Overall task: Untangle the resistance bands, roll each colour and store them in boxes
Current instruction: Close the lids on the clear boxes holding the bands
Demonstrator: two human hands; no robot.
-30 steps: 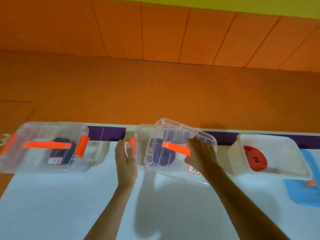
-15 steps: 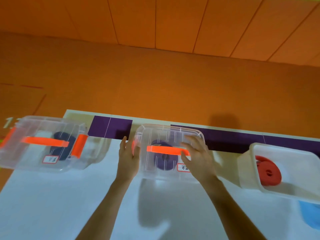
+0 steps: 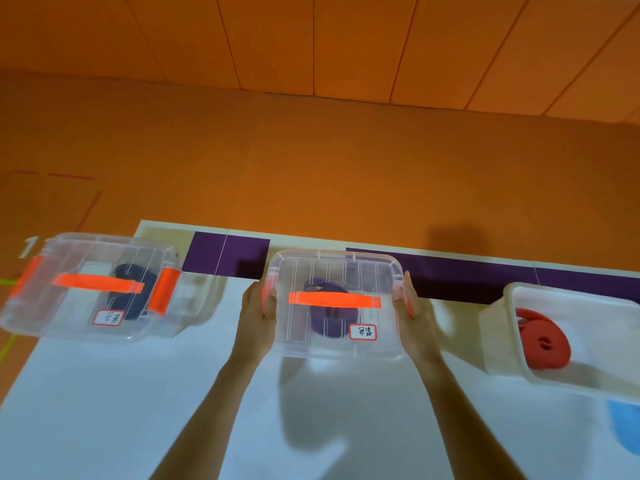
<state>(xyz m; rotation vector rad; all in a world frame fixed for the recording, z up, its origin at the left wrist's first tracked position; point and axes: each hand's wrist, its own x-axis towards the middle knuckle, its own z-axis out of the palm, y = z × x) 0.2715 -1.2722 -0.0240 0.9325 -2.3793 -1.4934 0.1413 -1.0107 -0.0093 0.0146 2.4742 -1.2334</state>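
Head view, one entry per item.

- Desk (image 3: 104, 410): white top, with a purple strip (image 3: 467, 278) along the far edge. Orange floor (image 3: 311, 168) beyond it.
- Middle box (image 3: 332, 346): clear plastic, lid on, with an orange handle (image 3: 334, 300) across the top. A handwritten label (image 3: 362, 331) sits near its right front corner. It stands at the far centre of the desk.
- Purple band (image 3: 325, 325): rolled, inside the middle box and seen through the lid.
- Left hand (image 3: 258, 317): fingers straight, laid flat against the left end of the middle box.
- Right hand (image 3: 414, 320): fingers straight, laid flat against the right end of the same box. The two hands have the box pressed between them.
- Left box (image 3: 69, 317): clear, lidded, with orange handle and latches, overhanging the desk's left edge. It holds a dark band (image 3: 133, 296), blurred.
- Right box (image 3: 498, 327): white, no lid on it, at the far right.
- Red band (image 3: 543, 341): rolled, leaning inside the right box.
- Blue object (image 3: 623, 431): near the right edge and cut off, so I cannot identify it.
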